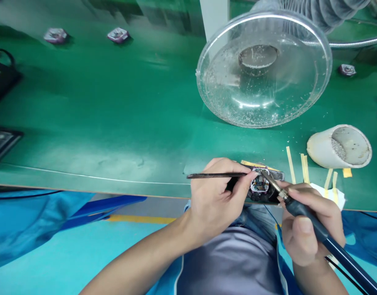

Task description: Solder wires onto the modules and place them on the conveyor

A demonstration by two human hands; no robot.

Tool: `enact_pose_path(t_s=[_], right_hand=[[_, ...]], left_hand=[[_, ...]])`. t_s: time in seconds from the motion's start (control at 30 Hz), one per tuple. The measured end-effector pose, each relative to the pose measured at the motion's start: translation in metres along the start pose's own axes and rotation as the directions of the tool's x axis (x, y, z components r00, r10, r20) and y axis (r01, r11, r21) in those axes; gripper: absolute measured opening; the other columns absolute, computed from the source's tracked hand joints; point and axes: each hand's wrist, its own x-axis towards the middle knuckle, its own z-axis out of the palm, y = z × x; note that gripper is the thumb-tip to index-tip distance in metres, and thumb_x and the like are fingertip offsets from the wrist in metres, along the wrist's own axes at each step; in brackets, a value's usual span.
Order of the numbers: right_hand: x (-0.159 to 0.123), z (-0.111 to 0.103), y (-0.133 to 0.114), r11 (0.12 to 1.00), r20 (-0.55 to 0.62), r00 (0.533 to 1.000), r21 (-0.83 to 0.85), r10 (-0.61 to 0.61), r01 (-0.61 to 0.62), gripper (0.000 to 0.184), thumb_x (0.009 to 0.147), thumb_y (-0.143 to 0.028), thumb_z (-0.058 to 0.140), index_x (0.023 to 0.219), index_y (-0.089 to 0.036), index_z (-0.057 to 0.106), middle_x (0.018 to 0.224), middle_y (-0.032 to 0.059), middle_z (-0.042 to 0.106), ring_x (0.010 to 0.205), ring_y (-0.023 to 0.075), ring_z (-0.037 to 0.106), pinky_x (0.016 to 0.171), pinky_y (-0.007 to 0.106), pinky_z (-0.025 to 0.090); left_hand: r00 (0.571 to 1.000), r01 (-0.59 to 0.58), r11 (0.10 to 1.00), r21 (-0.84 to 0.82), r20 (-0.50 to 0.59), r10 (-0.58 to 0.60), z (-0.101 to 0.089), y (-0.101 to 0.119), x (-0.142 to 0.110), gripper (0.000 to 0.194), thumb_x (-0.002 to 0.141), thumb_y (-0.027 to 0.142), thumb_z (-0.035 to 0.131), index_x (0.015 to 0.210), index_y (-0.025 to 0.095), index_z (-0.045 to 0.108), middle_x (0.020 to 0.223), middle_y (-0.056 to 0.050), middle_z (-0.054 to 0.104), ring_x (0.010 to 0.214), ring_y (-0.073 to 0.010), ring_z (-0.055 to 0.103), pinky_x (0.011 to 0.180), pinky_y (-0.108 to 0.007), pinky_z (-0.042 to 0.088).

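Note:
My left hand [217, 188] is closed around slim black tweezers [211, 175], their back end pointing left and their tips hidden by my fingers. Those fingers reach the left side of a small circuit board in a light-rimmed housing [259, 185]. The housing sits on a black fixture [277, 176] at the table's front edge. From the right, my right hand [311, 221] grips a soldering iron [302, 211] by its dark handle. Its metal tip slants up and left to the board's upper edge; whether it touches is too small to tell.
Above the work hangs a clear fume extraction hood [262, 110] on a grey hose [314, 14]. A white cup [320, 145] lies on its side at right, near yellow tape strips [290, 164]. Similar small housings [118, 35] stand farther back on the green table [114, 102].

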Motion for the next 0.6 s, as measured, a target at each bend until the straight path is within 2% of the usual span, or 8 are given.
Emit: enact_pose_path(t_s=[0.13,0.33,0.6], right_hand=[[0.0015,0.0022,0.0008,0.999,-0.022,0.999,0.003,-0.040,0.040,0.026,0.111,-0.038,0.071,0.129,-0.025,0.083,0.098,0.0053,0.078,0.100,0.0340,0.084,0.085,0.054,0.074],[0.0003,0.0020,-0.0017,0.999,-0.016,0.999,-0.003,-0.033,0.033,0.025,0.111,-0.036,0.072,0.128,-0.023,0.083,0.101,0.0080,0.079,0.103,0.0355,0.085,0.084,0.056,0.075],[-0.0044,-0.0020,-0.0058,0.999,-0.003,0.999,-0.016,0.037,-0.037,0.024,0.109,-0.040,0.076,0.125,-0.024,0.083,0.107,0.0072,0.080,0.111,0.0367,0.085,0.092,0.059,0.075]], left_hand=[[1.000,0.007,1.000,0.018,0.012,-0.007,0.0000,0.0020,0.0015,0.010,0.104,0.017,0.083,0.099,0.024,0.080,0.090,0.000,0.086,0.083,-0.0187,0.084,0.083,-0.032,0.067],[1.000,-0.004,0.999,0.052,0.018,0.003,-0.0002,0.0039,0.0029,0.011,0.105,0.018,0.082,0.097,0.025,0.080,0.089,0.000,0.086,0.082,-0.0187,0.085,0.084,-0.032,0.068],[0.999,-0.017,0.995,0.095,0.036,0.014,-0.0004,0.0065,0.0050,0.009,0.105,0.018,0.081,0.099,0.024,0.080,0.092,-0.001,0.087,0.086,-0.0199,0.086,0.084,-0.031,0.070]])
